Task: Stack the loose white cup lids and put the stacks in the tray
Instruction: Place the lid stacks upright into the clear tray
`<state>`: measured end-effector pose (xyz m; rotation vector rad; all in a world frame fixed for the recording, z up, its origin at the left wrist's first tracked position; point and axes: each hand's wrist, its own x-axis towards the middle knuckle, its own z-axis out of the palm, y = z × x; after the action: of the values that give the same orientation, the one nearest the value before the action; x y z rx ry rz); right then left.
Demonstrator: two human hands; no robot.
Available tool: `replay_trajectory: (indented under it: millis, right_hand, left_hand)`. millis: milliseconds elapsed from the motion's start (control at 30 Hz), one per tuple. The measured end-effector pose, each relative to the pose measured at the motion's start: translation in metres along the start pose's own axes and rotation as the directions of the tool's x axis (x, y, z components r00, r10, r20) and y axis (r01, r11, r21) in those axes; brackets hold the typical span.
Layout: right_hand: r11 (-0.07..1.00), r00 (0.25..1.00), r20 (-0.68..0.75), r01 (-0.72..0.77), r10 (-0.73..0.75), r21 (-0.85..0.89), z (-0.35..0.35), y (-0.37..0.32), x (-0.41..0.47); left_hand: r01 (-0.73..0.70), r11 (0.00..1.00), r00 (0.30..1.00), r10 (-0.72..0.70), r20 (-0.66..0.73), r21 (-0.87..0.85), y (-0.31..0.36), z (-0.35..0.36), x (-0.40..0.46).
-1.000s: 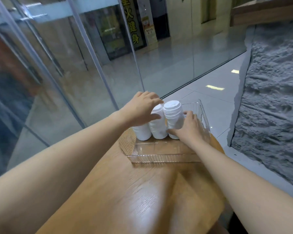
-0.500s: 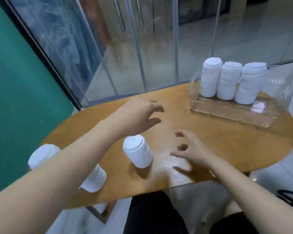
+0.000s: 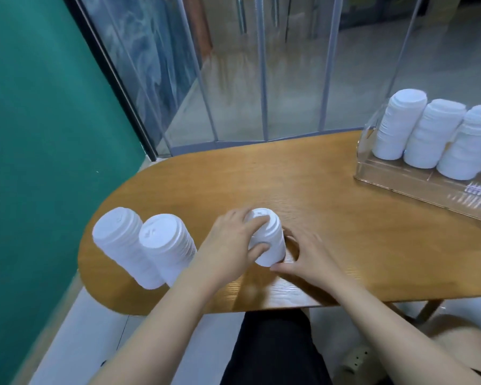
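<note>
A short stack of white cup lids [image 3: 270, 240] stands on the wooden table [image 3: 345, 232] near its front edge. My left hand [image 3: 231, 245] grips this stack from the left, fingers over its top and thumb on its side. My right hand [image 3: 306, 257] touches the base of the stack from the right, thumb stretched under it. Two taller lid stacks [image 3: 120, 243] [image 3: 167, 245] stand side by side at the table's left end. The clear tray [image 3: 417, 182] at the far right holds three lid stacks [image 3: 428, 134].
A green wall [image 3: 39, 134] runs along the left. Glass panels [image 3: 261, 65] rise right behind the table's far edge. The table's front edge lies just below my hands, with dark trousers [image 3: 272, 351] under it.
My hands left the tray and came back to the front of the table. Half a second ago both hovered open; now the left grips the short stack and the right touches its base.
</note>
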<state>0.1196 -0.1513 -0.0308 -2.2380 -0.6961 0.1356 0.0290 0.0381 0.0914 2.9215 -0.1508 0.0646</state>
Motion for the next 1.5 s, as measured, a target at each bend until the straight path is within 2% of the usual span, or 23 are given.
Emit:
replay_trajectory:
  millis: [200,467,633,900,1033,1233,1333,1500]
  right_hand:
    - [1.000,0.999,0.032,0.026,-0.026,-0.003,0.002,-0.005,0.005]
    - [0.988,1.000,-0.001,-0.019,0.019,0.151,-0.003,-0.011,-0.005]
    - [0.966,0.995,-0.019,-0.094,0.102,0.241,-0.018,-0.001,-0.015]
    - [0.968,0.967,-0.224,-0.061,0.117,0.242,-0.093,0.020,-0.028]
    - [0.980,0.923,-0.370,-0.040,0.110,0.193,-0.139,0.035,-0.028]
    - [0.973,0.840,-0.519,-0.044,0.159,0.227,-0.202,0.074,-0.005]
    - [0.964,0.815,-0.545,-0.059,0.197,0.260,-0.228,0.093,0.014]
    - [0.943,0.818,-0.505,-0.129,0.276,0.307,-0.257,0.124,0.052]
  left_hand:
    - [0.067,0.955,0.997,-0.073,-0.010,-0.289,-0.018,0.021,-0.003]
    - [0.042,0.906,0.997,-0.067,-0.045,-0.421,-0.026,0.027,0.001]
    - [-0.030,0.898,0.997,-0.007,-0.081,-0.440,-0.010,0.023,0.015]
    - [-0.242,0.841,0.969,0.183,-0.166,-0.484,0.055,0.008,0.070]
    - [-0.348,0.820,0.937,0.296,-0.185,-0.454,0.094,-0.002,0.117]
    - [-0.494,0.774,0.868,0.460,-0.184,-0.396,0.141,-0.020,0.212]
    - [-0.508,0.771,0.860,0.481,-0.171,-0.384,0.162,-0.024,0.251]
    - [-0.506,0.795,0.860,0.496,-0.121,-0.334,0.179,-0.021,0.311]
